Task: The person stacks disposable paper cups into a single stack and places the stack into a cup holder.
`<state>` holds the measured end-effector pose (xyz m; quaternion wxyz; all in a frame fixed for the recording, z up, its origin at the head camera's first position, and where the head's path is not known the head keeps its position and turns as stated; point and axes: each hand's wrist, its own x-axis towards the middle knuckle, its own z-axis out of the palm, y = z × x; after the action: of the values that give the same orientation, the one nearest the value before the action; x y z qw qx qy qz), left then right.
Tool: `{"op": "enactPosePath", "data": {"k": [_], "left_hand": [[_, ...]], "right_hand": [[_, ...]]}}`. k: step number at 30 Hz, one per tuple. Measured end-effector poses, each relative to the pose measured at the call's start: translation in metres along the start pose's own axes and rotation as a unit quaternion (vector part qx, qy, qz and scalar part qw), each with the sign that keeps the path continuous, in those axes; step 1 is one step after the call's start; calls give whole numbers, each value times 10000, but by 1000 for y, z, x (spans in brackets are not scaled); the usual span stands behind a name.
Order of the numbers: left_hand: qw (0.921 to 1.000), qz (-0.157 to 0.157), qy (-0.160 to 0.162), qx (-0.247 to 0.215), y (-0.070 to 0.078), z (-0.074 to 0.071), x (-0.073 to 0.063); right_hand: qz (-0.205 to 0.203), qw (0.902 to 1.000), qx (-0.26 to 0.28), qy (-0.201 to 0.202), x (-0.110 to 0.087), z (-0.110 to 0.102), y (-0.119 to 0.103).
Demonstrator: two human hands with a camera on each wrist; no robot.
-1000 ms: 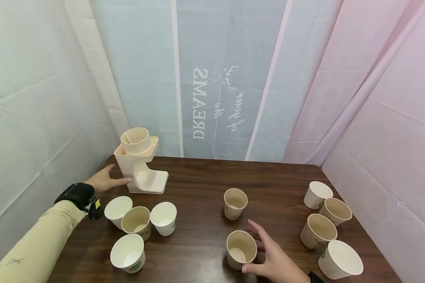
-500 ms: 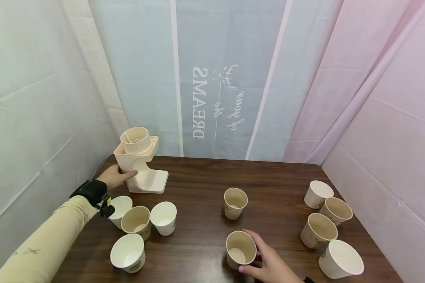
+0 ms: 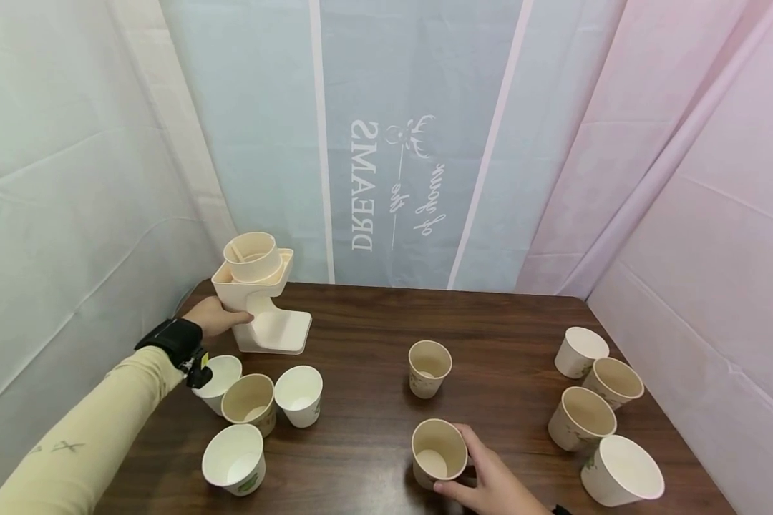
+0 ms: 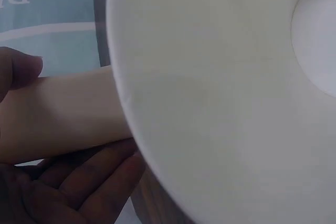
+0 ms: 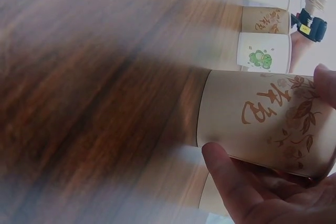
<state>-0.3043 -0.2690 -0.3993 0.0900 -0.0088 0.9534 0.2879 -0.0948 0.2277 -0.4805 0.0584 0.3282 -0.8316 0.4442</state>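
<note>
My left hand (image 3: 214, 317) grips the upright of a cream stand (image 3: 282, 330) at the back left, shaped like a small coffee machine with a round container (image 3: 253, 257) on top. In the left wrist view the thumb (image 4: 23, 69) lies on one side of the upright and the fingers (image 4: 105, 182) curl round the other. At the front middle, my right hand (image 3: 492, 479) holds a brown paper cup (image 3: 438, 450), upright and mouth up. The right wrist view shows its printed leaves and lettering, with a fingertip (image 5: 212, 153) near the base. Behind it stands another brown cup (image 3: 429, 368).
Left of centre, a white cup (image 3: 298, 395), a brown cup (image 3: 250, 404) and further white cups cluster near my left forearm. Several more cups, such as a white one (image 3: 621, 472), stand along the right side. Curtains (image 3: 419, 143) enclose the dark wooden table (image 3: 361, 315).
My left hand has moved right onto the stand and taken hold of its upright; the stand has shifted slightly right. My right hand has closed round the front brown cup.
</note>
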Motion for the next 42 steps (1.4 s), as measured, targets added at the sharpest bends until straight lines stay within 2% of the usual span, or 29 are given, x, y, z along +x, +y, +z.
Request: {"op": "enactPosePath", "data": {"k": [6, 12, 15, 18, 21, 26, 33, 42], "left_hand": [[9986, 368, -248, -300, 11, 5, -2], [9936, 693, -507, -733, 29, 16, -9], [9919, 761, -623, -800, 37, 22, -9], [9910, 792, -740, -789, 45, 27, -12], [9894, 840, -882, -786, 55, 29, -19], [9881, 857, -1006, -783, 71, 34, -28], [9854, 910, -1193, -800, 79, 42, -24], [9852, 1023, -1145, -760, 81, 46, -24]], "right_hand": [[27, 9999, -107, 36, 0, 1, 1], [25, 9999, -107, 25, -1, 3, 2], [46, 10000, -49, 26, -1, 4, 1], [98, 9995, 294, -91, -2, 6, -2], [96, 9978, 616, -206, -2, 9, -4], [-58, 9969, 745, -258, -1, 13, -6], [-13, 9957, 880, -287, 0, 17, -9], [-122, 9962, 831, -248, 1, 21, -8]]}}
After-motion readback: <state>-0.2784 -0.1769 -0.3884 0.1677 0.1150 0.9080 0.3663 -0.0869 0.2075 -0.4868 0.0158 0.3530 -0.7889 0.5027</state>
